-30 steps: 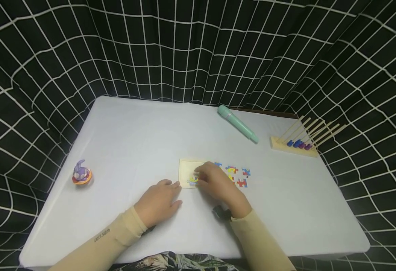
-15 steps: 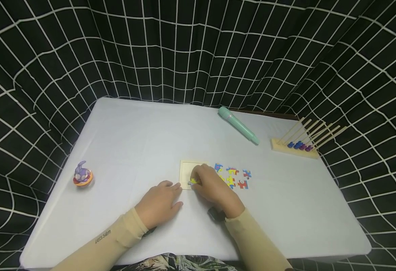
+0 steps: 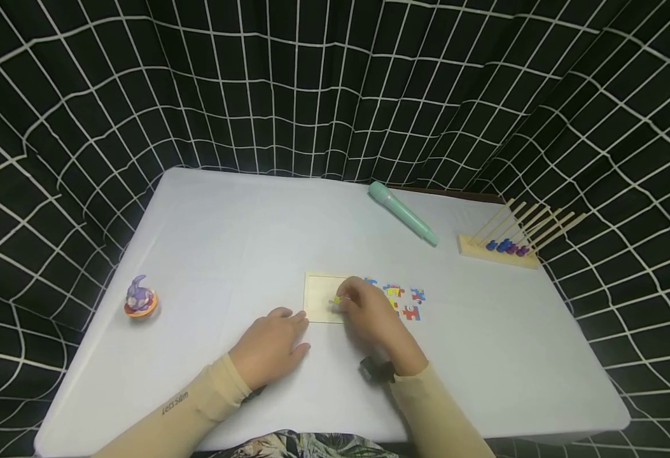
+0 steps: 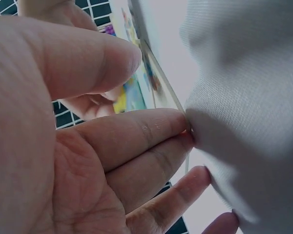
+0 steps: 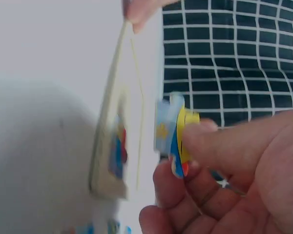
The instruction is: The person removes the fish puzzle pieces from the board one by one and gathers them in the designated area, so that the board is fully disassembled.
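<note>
A shallow wooden puzzle tray (image 3: 319, 292) lies flat on the white table. Over it, my right hand (image 3: 371, 318) pinches a jigsaw piece (image 5: 166, 127) between thumb and fingers; the piece is light blue, yellow and red with a small yellow star. Fingers of my left hand (image 3: 268, 343) lie extended, their tips right at the tray's near left corner. Further right, several loose jigsaw pieces (image 3: 411, 312) are spread beside the tray, partly covered by the right hand in the head view. A coloured patch (image 5: 118, 156) shows inside the tray in the right wrist view.
A purple toy figure (image 3: 139, 298) in an orange base stands at the left. Towards the back lies a green toy microphone (image 3: 403, 214). A wooden peg rack (image 3: 497, 252) with blue and purple beads sits at the right edge. Dark gridded curtain surrounds the table.
The right hand first went left over the tray with the jigsaw piece, then came back to the right, still pinching it. The left hand has stayed at the tray's corner.
</note>
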Demonstrator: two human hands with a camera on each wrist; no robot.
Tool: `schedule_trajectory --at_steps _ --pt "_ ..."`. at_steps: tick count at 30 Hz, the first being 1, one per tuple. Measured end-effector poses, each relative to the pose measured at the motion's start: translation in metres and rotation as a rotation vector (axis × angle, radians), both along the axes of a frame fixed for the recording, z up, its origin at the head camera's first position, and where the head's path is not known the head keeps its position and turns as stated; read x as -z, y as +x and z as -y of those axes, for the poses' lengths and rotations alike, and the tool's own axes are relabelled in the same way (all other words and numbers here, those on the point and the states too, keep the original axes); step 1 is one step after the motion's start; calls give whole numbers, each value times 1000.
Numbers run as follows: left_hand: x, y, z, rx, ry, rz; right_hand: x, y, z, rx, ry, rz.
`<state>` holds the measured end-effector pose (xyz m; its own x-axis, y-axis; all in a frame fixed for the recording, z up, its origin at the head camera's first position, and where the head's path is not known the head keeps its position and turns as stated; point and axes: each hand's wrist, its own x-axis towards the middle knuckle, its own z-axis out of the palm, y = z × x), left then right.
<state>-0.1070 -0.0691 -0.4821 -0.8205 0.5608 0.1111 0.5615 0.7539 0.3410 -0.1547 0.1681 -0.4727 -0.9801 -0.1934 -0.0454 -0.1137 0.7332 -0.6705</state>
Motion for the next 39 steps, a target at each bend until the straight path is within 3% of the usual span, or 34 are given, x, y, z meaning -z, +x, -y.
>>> schedule_trajectory --at_steps 4,10,16,22,27,33,39 --pt "1 0 -1 2 -2 13 -7 6 -22 69 -5 20" --pt "-2 0 -1 -10 4 52 -16 9 -59 169 70 81" --pt "-2 -1 -1 -7 4 53 -22 17 -86 141 134 181" --pt "-2 -2 0 -3 0 48 -17 24 -88 134 209 267" --pt "-4 -2 0 -4 5 66 -6 27 -84 148 272 206" --pt "-4 -1 0 -2 5 59 1 32 -79 132 332 45" --pt "-1 -1 0 -6 9 54 -2 19 -51 93 246 -30"
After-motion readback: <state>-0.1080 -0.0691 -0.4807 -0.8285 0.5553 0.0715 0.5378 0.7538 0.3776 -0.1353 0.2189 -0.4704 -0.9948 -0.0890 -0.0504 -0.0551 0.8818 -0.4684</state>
